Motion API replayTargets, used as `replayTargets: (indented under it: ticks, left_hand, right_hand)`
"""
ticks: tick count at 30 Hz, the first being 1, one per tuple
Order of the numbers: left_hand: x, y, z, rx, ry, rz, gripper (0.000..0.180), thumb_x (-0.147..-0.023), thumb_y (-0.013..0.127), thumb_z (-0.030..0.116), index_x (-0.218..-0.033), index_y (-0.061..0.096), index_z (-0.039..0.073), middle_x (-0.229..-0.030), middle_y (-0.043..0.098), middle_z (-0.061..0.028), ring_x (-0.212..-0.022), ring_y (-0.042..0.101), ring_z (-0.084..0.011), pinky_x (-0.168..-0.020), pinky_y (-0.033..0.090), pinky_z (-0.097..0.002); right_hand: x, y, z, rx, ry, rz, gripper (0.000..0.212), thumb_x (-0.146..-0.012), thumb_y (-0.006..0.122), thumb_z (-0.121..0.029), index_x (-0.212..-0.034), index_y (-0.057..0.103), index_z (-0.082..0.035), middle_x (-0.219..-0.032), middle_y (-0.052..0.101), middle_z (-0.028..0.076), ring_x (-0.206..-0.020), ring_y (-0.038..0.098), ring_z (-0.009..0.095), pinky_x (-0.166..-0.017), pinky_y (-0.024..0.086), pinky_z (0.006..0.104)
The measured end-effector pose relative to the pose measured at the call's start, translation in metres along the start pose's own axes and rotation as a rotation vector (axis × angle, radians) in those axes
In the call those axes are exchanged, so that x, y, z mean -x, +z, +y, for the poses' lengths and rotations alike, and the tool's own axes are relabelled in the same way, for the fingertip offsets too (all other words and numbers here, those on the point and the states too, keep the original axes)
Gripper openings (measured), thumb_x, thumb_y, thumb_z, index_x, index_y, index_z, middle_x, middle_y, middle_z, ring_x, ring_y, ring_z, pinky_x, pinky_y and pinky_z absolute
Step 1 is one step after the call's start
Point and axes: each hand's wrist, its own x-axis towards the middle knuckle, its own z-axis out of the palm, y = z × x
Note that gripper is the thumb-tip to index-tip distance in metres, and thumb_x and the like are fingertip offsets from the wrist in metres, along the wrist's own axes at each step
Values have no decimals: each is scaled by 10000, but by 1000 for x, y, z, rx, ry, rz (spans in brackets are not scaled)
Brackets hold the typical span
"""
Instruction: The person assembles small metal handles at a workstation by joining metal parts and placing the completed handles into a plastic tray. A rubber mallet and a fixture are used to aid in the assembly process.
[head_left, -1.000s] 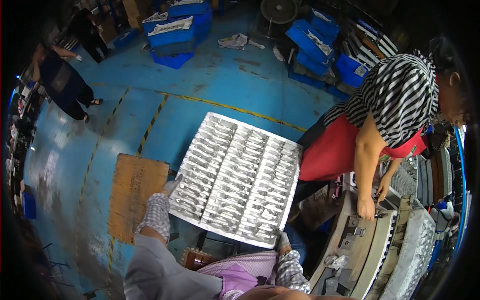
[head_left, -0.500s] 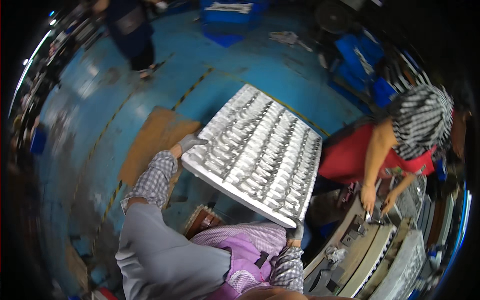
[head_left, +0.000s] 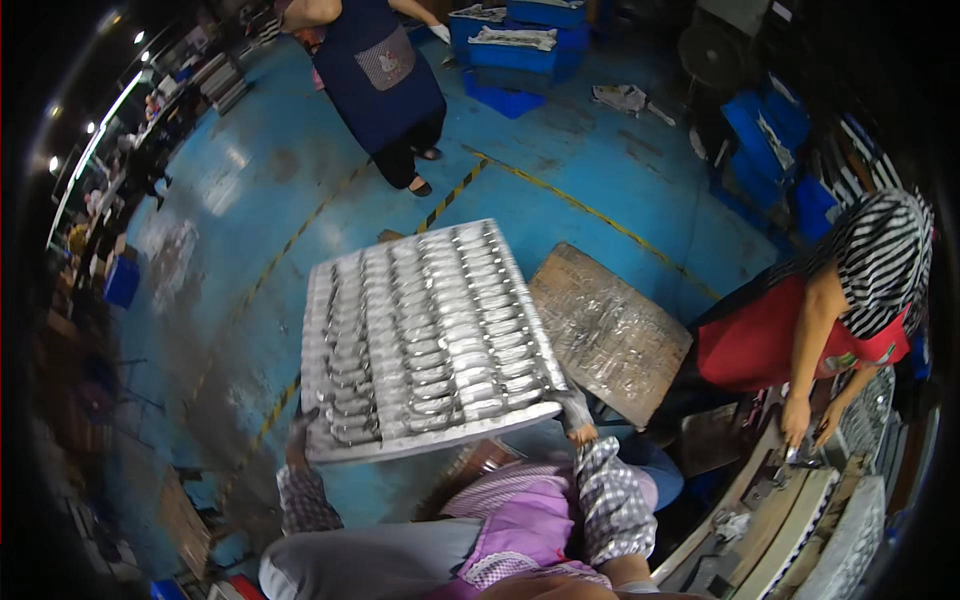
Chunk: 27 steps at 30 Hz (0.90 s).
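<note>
Blue-painted concrete floor with yellow-and-black hazard lines stretches under a workshop crowded with blue crates along the far side. Above it, the person holds a wide silver moulded tray out in front of the body, level with the chest and tilted a little. Its rows of shaped pockets are filled with small metal parts. The left hand grips the tray's near left corner and the right hand the near right corner, both gloved and closed around the rim with fingers tucked under (a hold at two corners looks meant to keep the broad, thin sheet from sagging or tipping its load). Checked sleeves run back to a pink apron at the lower edge.

Just right of the tray lies a brown wrapped board on the floor, its corner close to the tray's right edge. Farther right, a co-worker in a striped top and red apron bends over a bench, well apart. Another person in a dark blue apron stands beyond the tray's far edge. Open floor lies to the left and ahead.
</note>
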Motion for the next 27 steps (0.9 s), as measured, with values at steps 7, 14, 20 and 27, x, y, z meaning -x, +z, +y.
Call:
replayTargets:
  ticks: [7, 14, 20, 27]
  left_hand:
    - [-12, -77, -120, 223, -29, -330, 667, -919, 607, 392, -1465, 408, 66, -1471, 471, -103, -1353, 430, -244, -1131, 328, -404]
    - [-89, -104, -186, 594, -96, -601, 647, -937, 565, 427, -1464, 412, 83, -1474, 470, -93, -1345, 436, -261, -1127, 335, -425]
    - [-81, -66, -241, 935, -115, -734, 633, -953, 529, 456, -1463, 414, 98, -1476, 469, -85, -1338, 441, -276, -1124, 341, -443]
    - [-48, -9, -290, 1344, -174, -781, 621, -972, 487, 491, -1461, 418, 115, -1478, 468, -75, -1329, 448, -293, -1120, 348, -464]
  right_hand:
    - [-94, 74, -84, -11, 51, 5, 645, -868, 710, -290, -1433, 494, -68, -1374, 594, 94, -1244, 551, 196, -1033, 421, 298]
    - [-137, 92, -85, -270, 75, 222, 652, -922, 674, -235, -1495, 398, -90, -1497, 443, 108, -1256, 531, 229, -1078, 407, 310]
    - [-89, 76, -88, -475, 323, 27, 642, -896, 691, -143, -1482, 433, -98, -1325, 602, 60, -1167, 573, 128, -938, 503, 278]
    - [28, -8, -32, -238, 489, 302, 408, -882, 688, -99, -1288, 649, -105, -1021, 733, 62, -818, 679, 141, -683, 553, 270]
